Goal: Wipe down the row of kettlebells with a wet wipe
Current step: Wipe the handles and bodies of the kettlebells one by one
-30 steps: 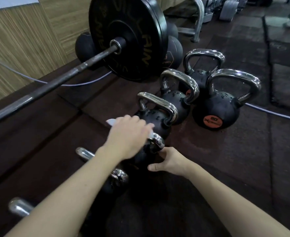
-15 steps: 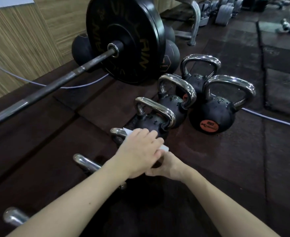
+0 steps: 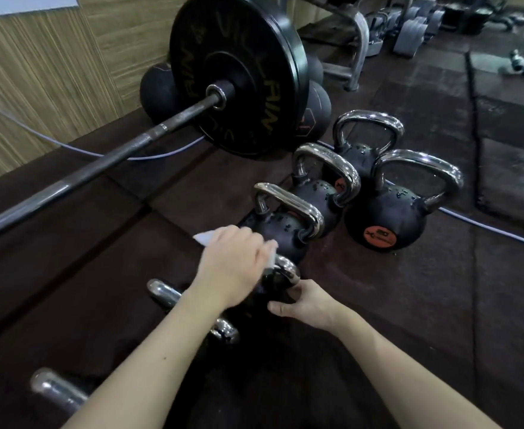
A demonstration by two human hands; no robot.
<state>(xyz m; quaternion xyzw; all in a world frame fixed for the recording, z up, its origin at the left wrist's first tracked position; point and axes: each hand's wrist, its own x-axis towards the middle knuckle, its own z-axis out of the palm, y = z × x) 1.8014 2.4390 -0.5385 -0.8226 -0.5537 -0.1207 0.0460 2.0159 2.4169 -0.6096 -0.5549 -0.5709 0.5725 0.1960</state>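
Head view: left hand (image 3: 234, 263) curled over a white wet wipe (image 3: 204, 237), pressing it on the chrome handle (image 3: 285, 269) of a small black round kettlebell (image 3: 268, 289) on the dark rubber floor (image 3: 409, 305). Right hand (image 3: 308, 303), fingers partly open, braces that bell's right side w/ thumb and fingertips. Handle's long axis runs roughly left-right under the wipe, so strokes likely go along it. Row carries on straight ahead, away from the person: next black kettlebell w/ chrome handle (image 3: 288, 209) sits just beyond the left hand, which is nearer to it. Two more chrome handles lie nearer the person, partly hidden by the left forearm.
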